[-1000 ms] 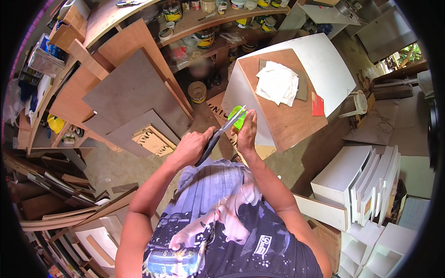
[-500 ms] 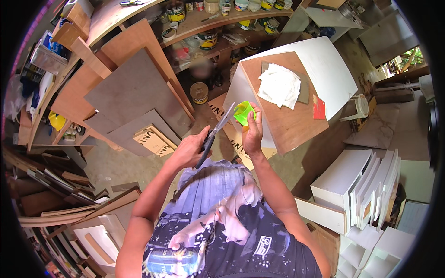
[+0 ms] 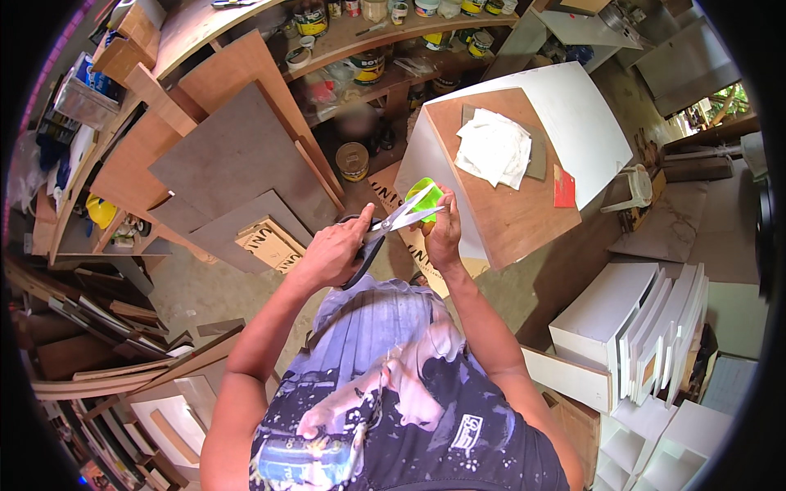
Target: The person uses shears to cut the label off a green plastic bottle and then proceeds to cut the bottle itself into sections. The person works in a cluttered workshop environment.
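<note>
Nearest the camera, the left hand (image 3: 332, 254) grips the black handles of a pair of scissors (image 3: 391, 229), its fingers curled shut through the loops, while the blades stand open in a V. Just beside it, the right hand (image 3: 444, 237) pinches a small bright green piece (image 3: 426, 199) between thumb and fingertips and holds it up in the air in front of the chest, right at the blade tips. The piece sits between or against the open blades; no finished cut shows, so the snipping looks barely begun, with the closing of the blades left to do.

Beyond the hands stands a tilted bench (image 3: 524, 213) with a brown top, carrying a crumpled white cloth (image 3: 494, 147) and a small red piece (image 3: 564, 186).

Compared with a second ago, the scissors have opened wider and the green piece has risen slightly toward the bench edge.
</note>
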A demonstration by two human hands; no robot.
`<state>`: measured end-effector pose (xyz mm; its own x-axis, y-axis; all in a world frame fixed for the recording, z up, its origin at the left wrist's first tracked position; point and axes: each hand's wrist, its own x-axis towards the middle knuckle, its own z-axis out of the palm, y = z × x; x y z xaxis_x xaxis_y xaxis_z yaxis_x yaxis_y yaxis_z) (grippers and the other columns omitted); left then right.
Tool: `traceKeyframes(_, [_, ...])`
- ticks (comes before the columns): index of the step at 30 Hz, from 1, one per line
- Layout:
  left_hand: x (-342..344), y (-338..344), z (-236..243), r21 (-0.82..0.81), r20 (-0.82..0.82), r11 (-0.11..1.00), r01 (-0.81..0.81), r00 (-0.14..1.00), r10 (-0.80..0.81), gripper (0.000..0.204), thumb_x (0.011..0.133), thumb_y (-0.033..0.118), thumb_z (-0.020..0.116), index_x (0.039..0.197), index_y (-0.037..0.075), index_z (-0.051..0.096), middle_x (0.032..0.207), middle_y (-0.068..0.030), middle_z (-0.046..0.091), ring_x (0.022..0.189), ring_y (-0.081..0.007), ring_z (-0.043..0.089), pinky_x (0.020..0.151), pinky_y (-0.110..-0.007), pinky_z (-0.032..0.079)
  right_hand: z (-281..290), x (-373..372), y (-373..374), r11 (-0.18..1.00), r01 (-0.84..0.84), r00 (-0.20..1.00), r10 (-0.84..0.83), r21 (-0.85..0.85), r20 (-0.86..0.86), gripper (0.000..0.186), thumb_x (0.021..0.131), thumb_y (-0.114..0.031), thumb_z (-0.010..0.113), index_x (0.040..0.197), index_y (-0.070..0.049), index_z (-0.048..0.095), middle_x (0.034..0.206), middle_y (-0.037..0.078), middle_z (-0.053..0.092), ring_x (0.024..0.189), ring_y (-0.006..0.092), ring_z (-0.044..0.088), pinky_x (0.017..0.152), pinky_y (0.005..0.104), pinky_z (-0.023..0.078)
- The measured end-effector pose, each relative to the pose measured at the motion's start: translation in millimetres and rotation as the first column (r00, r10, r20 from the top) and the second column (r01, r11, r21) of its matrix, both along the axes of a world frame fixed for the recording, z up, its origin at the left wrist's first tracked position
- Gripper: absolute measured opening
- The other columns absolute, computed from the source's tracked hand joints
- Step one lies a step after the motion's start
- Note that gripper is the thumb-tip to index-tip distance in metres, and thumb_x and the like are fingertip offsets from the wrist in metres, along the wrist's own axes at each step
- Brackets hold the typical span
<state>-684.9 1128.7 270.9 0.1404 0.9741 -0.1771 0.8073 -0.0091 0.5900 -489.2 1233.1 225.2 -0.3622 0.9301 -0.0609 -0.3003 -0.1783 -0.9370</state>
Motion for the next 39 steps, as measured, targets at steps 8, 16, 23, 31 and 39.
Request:
traceKeyframes(8, [6, 3, 0, 0.07, -0.016, 0.998, -0.009, 1.0, 0.01, 0.076, 0.084, 0.013, 0.059, 0.151, -0.004, 0.027, 0.113, -0.0264, 0.062, 0.099, -0.0447, 0.062, 0.083, -0.049, 0.049, -3, -4, -5, 1.0, -0.025, 1.0, 0.025, 0.014, -0.012, 0.057, 0.107, -0.052, 0.031, 0.131, -0.002, 0.043, 0.102, 0.013, 0.065, 0.075, 0.0135, 0.063, 0.059, 0.0248, 0.052])
traceKeyframes(16, [3, 2, -12, 0.066, -0.01, 0.998, 0.001, 1.0, 0.0, 0.065, 0.088, 0.012, 0.051, 0.149, -0.002, 0.034, 0.101, -0.0244, 0.067, 0.089, -0.0441, 0.064, 0.077, -0.051, 0.048, 1, -8, -9, 0.999, -0.003, 1.0, 0.003, -0.034, 0.008, 0.06, 0.104, -0.058, 0.035, 0.123, -0.002, 0.045, 0.099, 0.011, 0.064, 0.068, 0.0121, 0.06, 0.057, 0.0261, 0.05])
traceKeyframes(23, [-6, 2, -10, -0.041, -0.005, 0.999, 0.034, 0.999, -0.034, 0.058, 0.083, 0.013, 0.066, 0.138, 0.002, 0.046, 0.087, -0.021, 0.067, 0.078, -0.0411, 0.064, 0.072, -0.046, 0.05, -7, -6, -7, 1.0, -0.003, 1.0, 0.003, 0.005, 0.009, 0.055, 0.105, -0.053, 0.039, 0.128, -0.003, 0.041, 0.1, 0.01, 0.062, 0.074, 0.0136, 0.061, 0.064, 0.0273, 0.052])
traceKeyframes(31, [0, 1, 0, -0.075, 0.313, 0.996, -0.049, 0.947, 0.07, 0.074, 0.076, 0.015, 0.067, 0.141, -0.006, 0.04, 0.095, -0.0261, 0.066, 0.09, -0.0419, 0.066, 0.079, -0.048, 0.05, 5, 1, 0, 0.982, 0.039, 0.998, -0.048, 0.183, 0.047, 0.047, 0.104, -0.034, 0.054, 0.138, -0.008, 0.034, 0.121, 0.009, 0.053, 0.106, 0.0145, 0.055, 0.09, 0.0267, 0.049])
traceKeyframes(39, [8, 2, -12, 0.006, 0.059, 0.999, -0.042, 0.997, 0.042, 0.077, 0.083, 0.019, 0.064, 0.147, -0.008, 0.032, 0.11, -0.0278, 0.063, 0.103, -0.0451, 0.06, 0.086, -0.049, 0.048, -1, 4, -1, 0.986, -0.064, 0.998, 0.063, 0.152, 0.012, 0.053, 0.105, -0.032, 0.053, 0.143, -0.004, 0.03, 0.126, 0.01, 0.051, 0.111, 0.0166, 0.052, 0.099, 0.0305, 0.044])
